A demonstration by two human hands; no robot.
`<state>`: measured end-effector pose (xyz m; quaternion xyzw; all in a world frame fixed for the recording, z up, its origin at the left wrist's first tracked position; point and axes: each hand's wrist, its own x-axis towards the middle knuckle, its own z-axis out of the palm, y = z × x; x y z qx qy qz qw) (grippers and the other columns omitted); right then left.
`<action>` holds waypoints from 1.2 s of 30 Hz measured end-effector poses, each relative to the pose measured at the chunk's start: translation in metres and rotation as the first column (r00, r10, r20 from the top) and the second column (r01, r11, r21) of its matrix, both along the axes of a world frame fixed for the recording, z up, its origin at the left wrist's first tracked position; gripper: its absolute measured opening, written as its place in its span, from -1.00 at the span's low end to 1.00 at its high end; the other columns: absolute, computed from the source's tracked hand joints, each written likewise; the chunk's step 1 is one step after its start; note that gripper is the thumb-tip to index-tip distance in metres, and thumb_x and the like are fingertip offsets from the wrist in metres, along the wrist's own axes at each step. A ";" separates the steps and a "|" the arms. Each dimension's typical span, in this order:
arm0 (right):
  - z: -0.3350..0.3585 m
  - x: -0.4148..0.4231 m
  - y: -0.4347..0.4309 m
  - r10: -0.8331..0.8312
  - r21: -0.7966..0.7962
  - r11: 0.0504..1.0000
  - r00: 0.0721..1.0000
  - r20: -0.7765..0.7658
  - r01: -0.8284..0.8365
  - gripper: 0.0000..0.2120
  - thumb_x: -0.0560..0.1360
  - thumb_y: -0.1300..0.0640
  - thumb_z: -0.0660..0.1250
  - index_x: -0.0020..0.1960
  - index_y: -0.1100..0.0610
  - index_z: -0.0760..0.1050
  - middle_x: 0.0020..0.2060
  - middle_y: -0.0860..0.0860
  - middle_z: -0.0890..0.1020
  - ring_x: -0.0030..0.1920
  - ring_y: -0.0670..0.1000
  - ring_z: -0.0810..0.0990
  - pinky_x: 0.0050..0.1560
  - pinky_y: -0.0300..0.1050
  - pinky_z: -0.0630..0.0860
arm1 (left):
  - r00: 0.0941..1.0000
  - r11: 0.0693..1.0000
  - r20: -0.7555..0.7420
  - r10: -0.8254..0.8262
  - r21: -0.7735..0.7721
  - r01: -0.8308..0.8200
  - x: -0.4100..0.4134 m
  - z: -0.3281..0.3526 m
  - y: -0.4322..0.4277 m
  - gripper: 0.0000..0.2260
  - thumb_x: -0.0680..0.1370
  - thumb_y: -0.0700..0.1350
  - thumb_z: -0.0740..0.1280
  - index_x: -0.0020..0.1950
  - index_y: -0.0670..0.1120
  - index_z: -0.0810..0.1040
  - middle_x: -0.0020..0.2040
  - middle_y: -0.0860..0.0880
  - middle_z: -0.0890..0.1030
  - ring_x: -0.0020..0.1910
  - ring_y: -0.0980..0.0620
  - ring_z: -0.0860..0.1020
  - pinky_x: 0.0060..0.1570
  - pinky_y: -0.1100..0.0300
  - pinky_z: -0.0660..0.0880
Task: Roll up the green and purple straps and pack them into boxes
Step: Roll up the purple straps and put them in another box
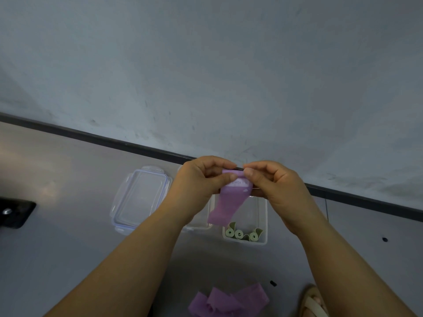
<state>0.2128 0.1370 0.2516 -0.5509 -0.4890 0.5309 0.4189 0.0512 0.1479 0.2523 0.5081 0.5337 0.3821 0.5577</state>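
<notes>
Forearms enter from the bottom edge and meet at mid-frame, above the floor [68, 248].

1. Grip. The left hand [201, 179] and the right hand [272, 186] each pinch the upper end of one purple strap [225, 207] between thumb and curled fingers. Both grips are closed on that strap, with the thumbs facing each other across its width. The upper edge looks turned over between the fingertips; how far it is rolled cannot be told.

2. Held item. A pale label with printed lettering sits on the purple strap just below the thumbs. The free length hangs down from the grip, slightly slanted to the left, in front of the boxes.

3. Boxes. Two open containers stand side by side on the floor under the hands. The white box [263, 216] on the right holds three rolled green straps [243, 234], set on edge in a row at its near end with their spirals facing up. The clear box [201, 221] on its left is largely hidden by the left forearm; its contents cannot be told. A clear clip-lock lid [139, 197] lies flat on the floor just left of it.

4. Remaining stock. A pile of loose purple straps [229, 300] lies unrolled on the floor at the bottom edge, between the forearms.

5. Surroundings. A sandal [313, 303] shows at the lower right. A black object [13, 212] lies at the far left. A dark baseboard [114, 139] runs behind the boxes at the foot of a scuffed grey wall [206, 65].
</notes>
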 end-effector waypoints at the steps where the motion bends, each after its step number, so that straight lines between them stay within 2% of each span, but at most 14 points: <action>1: 0.000 0.000 0.000 0.009 -0.003 1.000 1.000 0.020 -0.009 -0.94 0.45 0.10 0.33 -0.11 0.01 0.57 -0.26 -0.07 0.67 -0.21 -0.11 0.66 -0.21 -0.28 0.59 | 1.000 1.000 -0.010 0.002 -0.001 -0.002 0.000 0.000 0.000 -0.85 0.45 -0.25 0.41 -0.14 0.02 0.61 -0.23 0.04 0.69 -0.24 0.12 0.64 -0.21 0.26 0.61; 5: -0.001 -0.001 0.000 0.010 -0.005 1.000 0.999 0.037 -0.010 -0.95 0.45 0.14 0.34 -0.14 0.03 0.58 -0.27 -0.06 0.69 -0.22 -0.09 0.66 -0.20 -0.25 0.60 | 1.000 1.000 -0.023 0.002 -0.010 -0.002 0.000 0.000 0.001 -0.87 0.45 -0.25 0.41 -0.09 -0.03 0.62 -0.19 0.01 0.68 -0.25 0.15 0.63 -0.21 0.29 0.60; 11: -0.002 0.001 0.001 0.010 -0.002 1.000 1.000 0.000 -0.010 -0.91 0.41 0.18 0.39 -0.13 0.01 0.58 -0.24 -0.03 0.68 -0.18 -0.07 0.65 -0.15 -0.21 0.60 | 1.000 1.000 -0.002 0.014 -0.005 -0.014 -0.001 -0.002 0.001 -0.85 0.43 -0.26 0.43 -0.09 -0.02 0.63 -0.15 -0.03 0.69 -0.17 0.10 0.64 -0.14 0.29 0.59; 14: -0.002 0.002 0.000 0.006 0.007 1.000 1.000 -0.013 -0.005 -0.89 0.39 0.18 0.40 -0.13 0.00 0.58 -0.28 -0.08 0.68 -0.20 -0.13 0.65 -0.17 -0.27 0.58 | 1.000 1.000 -0.004 -0.007 -0.012 0.007 -0.001 -0.001 0.000 -0.87 0.42 -0.20 0.44 -0.07 -0.03 0.63 -0.15 0.00 0.69 -0.15 0.11 0.65 -0.13 0.30 0.59; 19: -0.002 0.002 0.000 0.019 0.021 1.000 1.000 0.013 -0.019 -0.85 0.40 0.25 0.40 -0.15 0.00 0.57 -0.29 -0.14 0.67 -0.22 -0.16 0.64 -0.17 -0.31 0.57 | 1.000 1.000 -0.003 -0.001 -0.012 0.001 -0.001 0.000 0.000 -0.90 0.44 -0.22 0.43 -0.13 -0.02 0.64 -0.24 0.05 0.68 -0.26 0.19 0.63 -0.23 0.35 0.57; 22: -0.002 0.001 0.000 0.026 0.016 1.000 1.000 0.014 -0.027 -0.83 0.40 0.26 0.40 -0.14 0.00 0.56 -0.27 -0.11 0.68 -0.20 -0.14 0.64 -0.15 -0.28 0.59 | 1.000 1.000 -0.024 0.007 0.005 -0.007 -0.002 -0.001 0.001 -0.87 0.44 -0.23 0.43 -0.15 0.01 0.63 -0.24 0.07 0.67 -0.27 0.21 0.61 -0.22 0.35 0.57; 27: -0.001 0.000 0.000 0.038 -0.043 0.998 0.999 -0.037 -0.040 -0.88 0.43 0.16 0.36 -0.04 0.07 0.57 -0.17 0.00 0.67 -0.17 -0.08 0.66 -0.15 -0.26 0.59 | 1.000 1.000 -0.029 0.001 0.023 0.000 -0.004 -0.001 0.002 -0.87 0.43 -0.23 0.44 -0.15 0.00 0.64 -0.21 0.07 0.68 -0.20 0.17 0.63 -0.15 0.31 0.58; 31: -0.001 -0.001 -0.001 0.059 -0.060 0.996 0.998 -0.005 -0.060 -0.88 0.45 0.12 0.33 -0.05 0.11 0.59 -0.20 0.00 0.68 -0.18 -0.08 0.66 -0.16 -0.25 0.59 | 0.999 0.999 -0.035 -0.011 0.038 0.013 -0.004 0.000 0.002 -0.86 0.43 -0.23 0.43 -0.15 0.02 0.62 -0.29 0.16 0.66 -0.25 0.27 0.60 -0.24 0.44 0.52; 36: -0.001 -0.001 0.000 0.042 -0.088 0.995 0.998 -0.052 -0.046 -0.91 0.43 0.17 0.36 -0.07 0.07 0.58 -0.23 -0.02 0.69 -0.17 -0.06 0.67 -0.14 -0.21 0.61 | 0.998 1.000 0.060 -0.009 -0.025 0.010 -0.004 0.001 0.002 -0.77 0.42 -0.26 0.43 -0.02 0.02 0.59 -0.12 0.01 0.67 -0.19 0.19 0.63 -0.18 0.37 0.55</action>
